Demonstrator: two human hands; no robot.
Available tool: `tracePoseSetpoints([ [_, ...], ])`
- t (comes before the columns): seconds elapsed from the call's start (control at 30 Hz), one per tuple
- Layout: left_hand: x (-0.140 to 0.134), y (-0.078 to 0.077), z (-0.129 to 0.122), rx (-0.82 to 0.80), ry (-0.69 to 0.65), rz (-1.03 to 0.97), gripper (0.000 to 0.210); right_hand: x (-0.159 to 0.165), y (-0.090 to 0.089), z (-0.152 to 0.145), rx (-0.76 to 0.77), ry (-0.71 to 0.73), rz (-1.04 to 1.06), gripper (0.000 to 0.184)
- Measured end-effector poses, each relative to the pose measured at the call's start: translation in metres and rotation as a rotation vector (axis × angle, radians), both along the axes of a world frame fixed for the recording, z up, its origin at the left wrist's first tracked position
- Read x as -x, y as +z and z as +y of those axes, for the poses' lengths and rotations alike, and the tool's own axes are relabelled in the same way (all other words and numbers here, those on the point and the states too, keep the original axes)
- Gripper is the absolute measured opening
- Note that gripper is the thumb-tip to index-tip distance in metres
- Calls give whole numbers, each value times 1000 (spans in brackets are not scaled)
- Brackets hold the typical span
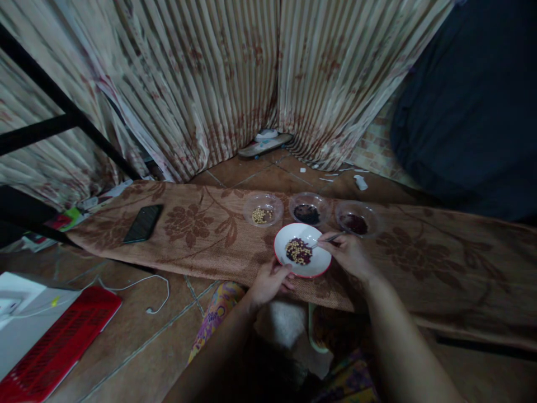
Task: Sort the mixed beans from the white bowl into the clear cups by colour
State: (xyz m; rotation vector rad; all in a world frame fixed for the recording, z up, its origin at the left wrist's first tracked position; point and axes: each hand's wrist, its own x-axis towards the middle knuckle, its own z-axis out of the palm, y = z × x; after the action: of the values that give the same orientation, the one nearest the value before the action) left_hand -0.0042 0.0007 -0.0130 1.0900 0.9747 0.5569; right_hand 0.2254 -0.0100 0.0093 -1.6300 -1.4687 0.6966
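Observation:
A white bowl with a red rim holds a mix of pale yellow and dark red or black beans. My left hand grips the bowl's near left edge, thumb over the rim. Between the fingers of my right hand is a metal spoon, its lower end among the beans. Behind the bowl stand three clear plastic bowls in a row: one with yellow beans, one with black beans, one with dark red beans.
A brown flowered cloth covers the long, low table. On its left part lies a dark phone. A white cable and a red-and-white box-like object are on the tiled floor. Striped curtains hang behind, near a skateboard.

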Motion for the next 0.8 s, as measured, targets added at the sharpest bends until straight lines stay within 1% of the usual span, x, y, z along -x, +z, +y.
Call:
tracePoseSetpoints([
  [0.23,0,-2,0,0,5,-16,39,0,-1,1,12,-11,-23,27],
  [0.8,0,3,0,-9,0,-17,38,1,2,1,6,3,-31,26],
])
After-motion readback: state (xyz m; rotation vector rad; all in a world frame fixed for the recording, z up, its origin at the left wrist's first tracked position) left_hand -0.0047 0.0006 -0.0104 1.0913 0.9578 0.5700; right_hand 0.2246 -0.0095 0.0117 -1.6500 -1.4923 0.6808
